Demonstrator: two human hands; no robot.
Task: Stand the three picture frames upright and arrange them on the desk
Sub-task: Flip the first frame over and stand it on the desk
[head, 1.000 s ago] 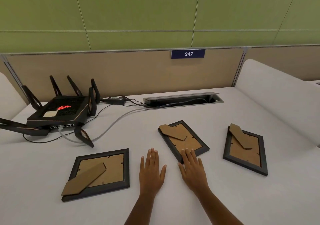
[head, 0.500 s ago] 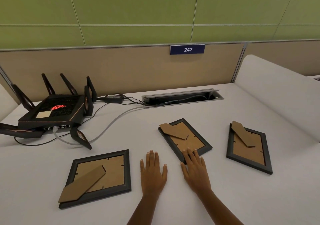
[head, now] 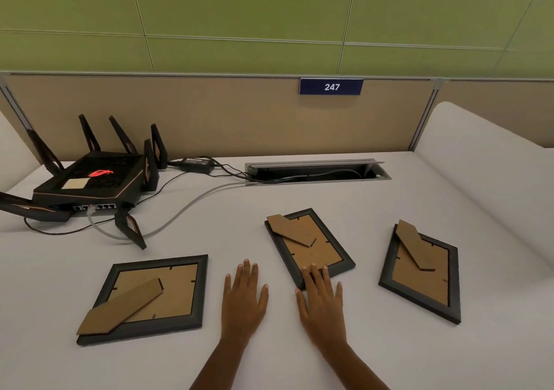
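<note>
Lying face down on the desk [head: 299, 359], three frames show only cardboard backs: left frame [head: 150, 296], middle frame [head: 308, 245], right frame [head: 419, 272]. Left hand [head: 242, 299] rests flat, spread, empty; right hand [head: 322, 305], also spread, covers the middle frame's near corner with its fingertips.

So on the flat white desk [head: 359, 359] there are three dark-framed picture frames lying face down in a rough row: the left picture frame [head: 150, 296], the middle picture frame [head: 310, 247] a bit further back, and the right picture frame [head: 422, 272] off to the side. The flat left hand [head: 243, 298] sits on the desk between the left and middle frames, and the right hand [head: 322, 302] is just beside it with fingertips on the middle frame's near corner. Back left there's a black router with antennas [head: 90, 179], and behind the middle frame is an open metal cable tray [head: 317, 172] set in the desk, with the tan partition panel [head: 209, 113] behind it all.
</note>
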